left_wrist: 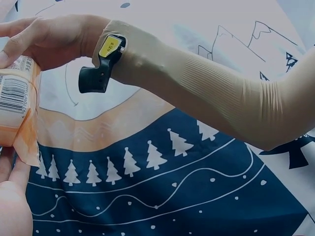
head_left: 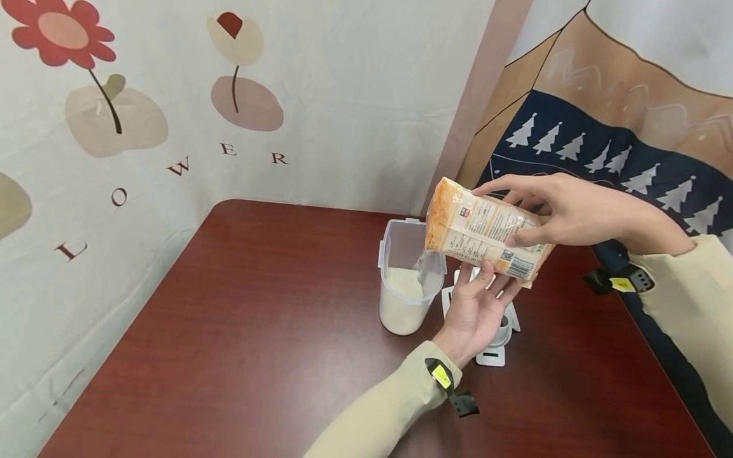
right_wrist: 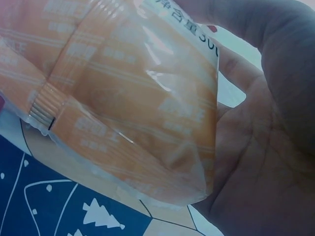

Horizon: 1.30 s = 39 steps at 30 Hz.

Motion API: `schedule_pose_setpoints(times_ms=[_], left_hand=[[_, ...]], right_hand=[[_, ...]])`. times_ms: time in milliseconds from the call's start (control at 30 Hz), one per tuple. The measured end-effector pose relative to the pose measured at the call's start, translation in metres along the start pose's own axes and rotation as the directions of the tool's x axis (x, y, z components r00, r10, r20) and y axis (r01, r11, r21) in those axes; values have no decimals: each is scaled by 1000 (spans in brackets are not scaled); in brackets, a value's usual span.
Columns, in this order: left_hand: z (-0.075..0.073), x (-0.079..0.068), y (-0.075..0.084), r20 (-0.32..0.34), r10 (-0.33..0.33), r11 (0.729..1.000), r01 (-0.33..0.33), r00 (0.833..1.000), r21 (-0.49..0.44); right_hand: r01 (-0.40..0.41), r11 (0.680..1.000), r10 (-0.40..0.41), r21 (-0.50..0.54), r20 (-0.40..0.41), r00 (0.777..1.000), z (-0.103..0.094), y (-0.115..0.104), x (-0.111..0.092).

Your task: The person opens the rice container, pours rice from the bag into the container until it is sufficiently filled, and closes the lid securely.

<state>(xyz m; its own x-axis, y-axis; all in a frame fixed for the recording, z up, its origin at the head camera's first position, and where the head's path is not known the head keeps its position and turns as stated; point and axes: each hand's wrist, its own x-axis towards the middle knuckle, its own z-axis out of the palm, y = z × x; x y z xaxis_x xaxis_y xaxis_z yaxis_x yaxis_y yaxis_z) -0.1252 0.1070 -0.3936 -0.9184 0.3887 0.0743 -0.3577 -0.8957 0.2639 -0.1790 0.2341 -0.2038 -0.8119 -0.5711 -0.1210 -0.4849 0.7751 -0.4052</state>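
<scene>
Tilted over a clear plastic container (head_left: pixel 403 312), an orange and white printed bag (head_left: pixel 487 229) has its far end at the container's rim. A pale stream (head_left: pixel 424 262) runs from there onto the white grainy contents (head_left: pixel 404 283). From above, my right hand (head_left: pixel 572 207) grips the bag, fingers over the far side and thumb on the printed face. My left hand (head_left: pixel 472 312) holds it from below, palm up, thumb on its lower edge. The right wrist view shows the bag's folded orange end (right_wrist: pixel 123 108) against my right palm (right_wrist: pixel 261 147).
A white plastic item (head_left: pixel 491 355), partly hidden by my left hand, lies on the brown table (head_left: pixel 275 318) beside the container. Behind the table hangs a pale flower-printed cloth (head_left: pixel 355 95). A navy tree-patterned cloth (head_left: pixel 572 117) hangs at the right.
</scene>
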Motion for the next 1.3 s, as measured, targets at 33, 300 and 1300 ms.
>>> schedule_pose_setpoints(times_ms=[33, 300, 1300], left_hand=[[0, 0, 0, 0, 0, 1000, 0, 1000, 1], [0, -2, -1, -8, 5, 1000, -5, 1000, -7], [3, 1, -4, -11, 26, 999, -26, 1000, -25]], right_hand=[[0, 1000, 0, 1, 0, 1000, 0, 0, 0], [4, 1000, -4, 18, 5, 1000, 1, 0, 0], [30, 999, -30, 10, 4, 1000, -2, -1, 0]])
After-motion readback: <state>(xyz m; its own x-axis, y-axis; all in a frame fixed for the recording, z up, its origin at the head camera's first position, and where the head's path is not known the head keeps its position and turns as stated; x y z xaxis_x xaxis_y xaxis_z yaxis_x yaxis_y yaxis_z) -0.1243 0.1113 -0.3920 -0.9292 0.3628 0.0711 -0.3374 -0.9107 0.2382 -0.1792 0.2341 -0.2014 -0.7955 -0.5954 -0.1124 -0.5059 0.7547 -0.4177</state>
